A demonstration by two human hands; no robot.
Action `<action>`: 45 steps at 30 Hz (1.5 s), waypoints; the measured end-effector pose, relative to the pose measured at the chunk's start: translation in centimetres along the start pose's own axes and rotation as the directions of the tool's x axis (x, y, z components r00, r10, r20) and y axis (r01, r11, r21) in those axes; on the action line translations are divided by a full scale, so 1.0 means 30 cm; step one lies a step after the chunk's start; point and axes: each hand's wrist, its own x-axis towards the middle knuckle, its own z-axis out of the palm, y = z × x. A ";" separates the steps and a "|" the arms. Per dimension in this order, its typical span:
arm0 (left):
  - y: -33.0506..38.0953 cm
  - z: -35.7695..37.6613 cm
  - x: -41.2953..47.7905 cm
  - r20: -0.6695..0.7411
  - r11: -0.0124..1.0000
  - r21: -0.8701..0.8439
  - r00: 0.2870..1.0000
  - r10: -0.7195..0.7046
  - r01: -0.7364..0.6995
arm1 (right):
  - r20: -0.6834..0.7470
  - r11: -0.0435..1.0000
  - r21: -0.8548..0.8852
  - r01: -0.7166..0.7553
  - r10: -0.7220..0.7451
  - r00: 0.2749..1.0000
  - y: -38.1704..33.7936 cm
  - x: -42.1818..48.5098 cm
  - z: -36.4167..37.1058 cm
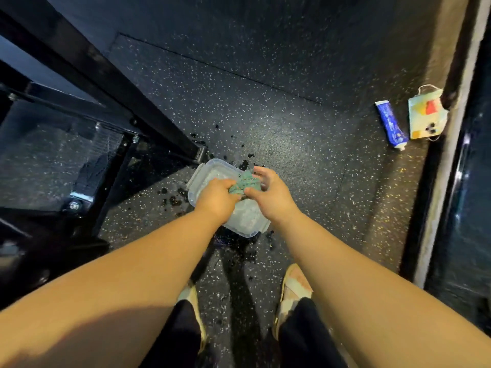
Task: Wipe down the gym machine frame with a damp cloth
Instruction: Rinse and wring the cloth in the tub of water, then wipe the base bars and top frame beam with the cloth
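Note:
A bunched green cloth (245,182) is held over a clear plastic tub (202,176) of water on the speckled floor. My left hand (218,197) grips the cloth's near left side. My right hand (271,192) grips its right side, thumb and fingers curled round it. The black gym machine frame (111,86) runs diagonally from the upper left, and its foot ends just beyond the tub.
Dark wet splashes (172,199) spot the floor around the tub. A blue tube (392,124) and a small colourful pouch (426,114) lie at the right by a dark wall base (435,187). My feet (292,290) stand just behind the tub. A black frame base with bolts (75,205) lies left.

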 end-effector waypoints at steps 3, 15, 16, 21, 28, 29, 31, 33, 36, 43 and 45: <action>0.099 -0.107 -0.193 -0.095 0.997 -0.079 0.995 -0.007 0.000 | -0.036 0.997 -0.078 -0.019 0.016 0.999 -0.115 -0.176 -0.051; 0.219 -0.512 -1.106 -0.164 0.930 -0.270 0.964 0.210 -0.248 | -0.015 0.951 -0.178 0.251 -0.258 0.966 -0.535 -1.058 -0.014; 0.196 -0.529 -1.172 -0.181 0.919 -0.309 0.964 0.195 -0.244 | 0.033 0.949 -0.169 0.268 -0.266 0.963 -0.550 -1.113 0.003; -0.018 -0.633 -1.489 -0.088 0.931 -0.351 0.993 0.079 -0.105 | 0.306 0.899 -0.273 0.342 -0.256 0.917 -0.609 -1.423 0.143; -0.413 -0.833 -1.994 0.017 0.689 -0.724 0.999 -0.037 0.038 | 0.300 0.787 -0.358 0.502 -0.412 0.860 -0.680 -1.812 0.566; -0.481 -0.861 -2.071 -0.023 0.675 -0.738 0.999 -0.040 0.010 | 0.277 0.756 -0.398 0.520 -0.441 0.853 -0.677 -1.870 0.651; -0.636 -0.888 -2.196 -0.128 0.633 -0.771 0.990 -0.054 -0.065 | 0.321 0.673 -0.521 0.525 -0.415 0.851 -0.670 -1.994 0.807; -0.826 -0.895 -2.322 -0.226 0.603 -0.790 0.966 -0.122 -0.109 | 0.435 0.698 -0.549 0.460 -0.231 0.870 -0.663 -2.139 0.988; -1.129 -0.916 -2.508 -0.297 0.577 -0.808 0.929 -0.222 -0.120 | 0.593 0.852 -0.450 0.267 0.061 0.803 -0.583 -2.292 1.325; -1.745 -1.064 -2.842 -0.239 0.268 -0.958 0.815 -0.529 -0.107 | 0.720 0.990 -0.136 0.042 0.070 0.690 -0.384 -2.547 2.060; -1.850 -1.113 -2.880 -0.288 0.215 -0.957 0.743 -0.604 -0.196 | 0.720 0.996 -0.093 -0.007 0.073 0.690 -0.402 -2.579 2.177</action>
